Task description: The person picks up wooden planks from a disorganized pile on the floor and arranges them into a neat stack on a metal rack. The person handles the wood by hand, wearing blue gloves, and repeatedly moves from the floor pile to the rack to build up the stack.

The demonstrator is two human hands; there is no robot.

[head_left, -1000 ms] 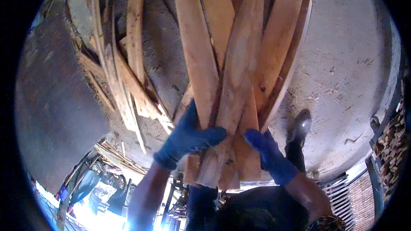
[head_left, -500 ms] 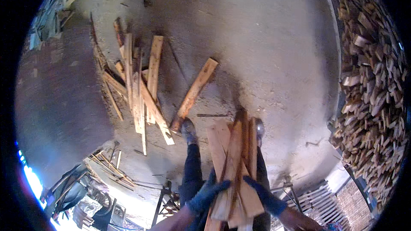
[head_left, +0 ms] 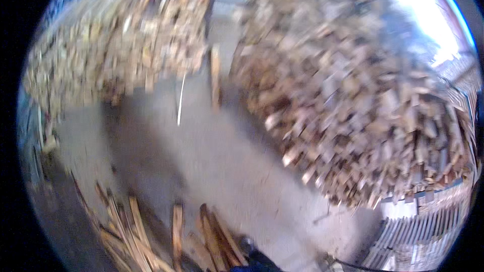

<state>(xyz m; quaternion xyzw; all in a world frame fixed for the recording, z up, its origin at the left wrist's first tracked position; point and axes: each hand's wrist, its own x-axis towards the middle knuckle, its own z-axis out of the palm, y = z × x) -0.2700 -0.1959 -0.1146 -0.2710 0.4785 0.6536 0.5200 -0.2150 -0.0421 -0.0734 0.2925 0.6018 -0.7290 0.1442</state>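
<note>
Neither of my hands shows; both lie below the lower edge of the view. The upper ends of a bundle of wooden planks (head_left: 218,239) rise from that edge, close to my dark shoe (head_left: 246,243) and trouser leg (head_left: 257,262). What grips the bundle is hidden. To its left, a single board (head_left: 177,234) lies on the floor, and further left is a loose heap of long planks (head_left: 133,239). Motion blur smears much of the picture.
A large pile of split wood (head_left: 333,95) fills the right side. Another stack of wood (head_left: 121,45) stands at the far left. Between them are an upright-looking plank (head_left: 215,78) and a thin pale stick (head_left: 180,103). A slatted rack (head_left: 413,236) stands at the lower right.
My view has swung up and to the right, bringing both woodpiles into sight. My gloved hands, earlier around the plank bundle, have dropped out of the picture; the floor planks now appear lower.
</note>
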